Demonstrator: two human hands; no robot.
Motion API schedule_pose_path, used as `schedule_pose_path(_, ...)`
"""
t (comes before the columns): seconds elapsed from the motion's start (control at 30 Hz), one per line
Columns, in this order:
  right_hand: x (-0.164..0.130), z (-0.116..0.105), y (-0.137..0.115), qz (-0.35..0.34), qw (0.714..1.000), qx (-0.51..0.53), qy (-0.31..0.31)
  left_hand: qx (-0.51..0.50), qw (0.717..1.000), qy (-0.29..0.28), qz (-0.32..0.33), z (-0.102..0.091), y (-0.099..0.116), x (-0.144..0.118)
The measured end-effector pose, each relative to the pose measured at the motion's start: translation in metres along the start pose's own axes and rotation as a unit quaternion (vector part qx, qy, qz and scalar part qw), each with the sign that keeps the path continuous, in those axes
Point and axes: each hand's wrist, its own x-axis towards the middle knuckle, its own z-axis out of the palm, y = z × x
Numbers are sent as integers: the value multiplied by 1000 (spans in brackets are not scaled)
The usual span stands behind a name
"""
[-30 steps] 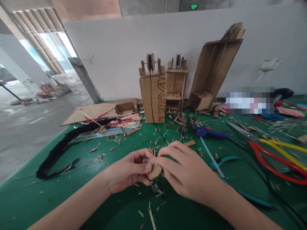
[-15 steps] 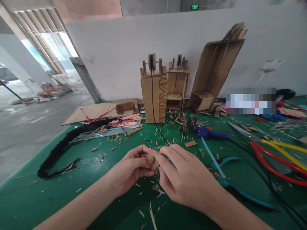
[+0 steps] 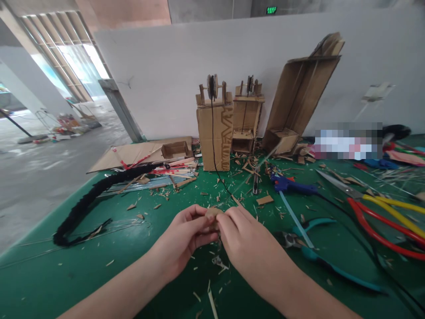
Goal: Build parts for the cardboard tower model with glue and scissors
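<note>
Far left is a grey concrete floor (image 3: 36, 177) with some blurry clutter (image 3: 68, 122) on it, a pale pillar (image 3: 23, 73) and a barred window (image 3: 55, 48) letting daylight in at the upper left. The green tabletop (image 3: 46, 274) starts at the lower left and is a proper mess, scraps and shavings everywhere. On its left side there's a black fuzzy strip (image 3: 96, 190), then a flat cardboard sheet (image 3: 122, 153) and a heap of red-and-white sticks (image 3: 181, 166). A white wall (image 3: 159, 79) runs along behind it all.

Lower middle, the left hand (image 3: 184, 239) pinches a small tan cardboard piece (image 3: 214, 212) between thumb and forefinger, other fingers curled below. Behind that stands a box (image 3: 215, 141) with a reel (image 3: 212, 86) on top. The right hand (image 3: 245, 243) has its fingers bent and pressed together on the piece's right edge; thumb's hidden, so can't tell where it sits.

Green exit sign (image 3: 271, 10) top centre-right, tall cardboard chute (image 3: 295, 93) leaning below it. Then a blue glue gun (image 3: 294, 185), teal cutters (image 3: 312, 255), and big scissors (image 3: 355, 195) at the right. Part of the right side is pixelated.
</note>
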Motion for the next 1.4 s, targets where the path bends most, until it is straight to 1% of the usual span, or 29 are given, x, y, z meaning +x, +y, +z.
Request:
schedule_pose_path(0.1,1,-2,8,43,997,67,15,-15,999,-29,-3,-2,4,-1)
schedule_pose_path(0.2,1,-4,14,78,985,151,44,-22,997,-70,-3,-5,8,-2)
schedule_pose_path(0.27,1,-6,16,80,978,184,57,-21,995,-95,-4,-7,8,-1)
schedule_pose_path(0.37,1,-9,17,66,975,202,71,-7,992,-125,4,-11,7,0)
schedule_pose_path(0.5,-1,-12,16,64,970,220,80,19,987,-151,44,-12,3,3)
schedule_pose_path(0.6,-2,-13,16,63,967,234,73,73,985,-133,86,-10,1,2)
schedule_pose_path(0.7,0,-15,16,75,960,262,67,150,975,-88,136,-7,1,-1)
schedule_pose_path(0.83,2,-15,14,117,933,331,77,232,950,-40,205,-2,1,-6)
schedule_pose_path(0.93,4,-14,14,146,909,378,99,263,930,-10,256,0,-1,-8)
schedule_pose_path(1.0,5,-12,14,156,897,399,106,285,911,8,299,-1,-4,-9)
schedule_pose_path(1.1,6,-10,12,155,889,412,123,343,867,33,360,-4,-7,-10)
schedule_pose_path(1.13,6,-10,11,150,888,415,133,371,846,43,381,-5,-8,-10)
schedule_pose_path(1.17,5,-9,10,146,886,418,141,399,818,52,410,-7,-9,-10)
schedule_pose_path(1.2,5,-9,10,144,884,422,144,428,782,60,449,-8,-10,-9)
schedule_pose_path(1.23,4,-8,9,143,881,427,144,458,737,66,492,-9,-10,-8)
schedule_pose_path(1.3,4,-7,7,149,876,437,138,515,637,73,569,-11,-10,-7)
schedule_pose_path(1.33,4,-7,6,155,873,443,135,539,590,76,596,-12,-10,-6)
schedule_pose_path(1.37,3,-6,6,161,869,449,132,561,551,76,613,-12,-9,-5)
schedule_pose_path(1.4,4,-6,5,167,864,457,130,578,522,74,623,-13,-8,-5)
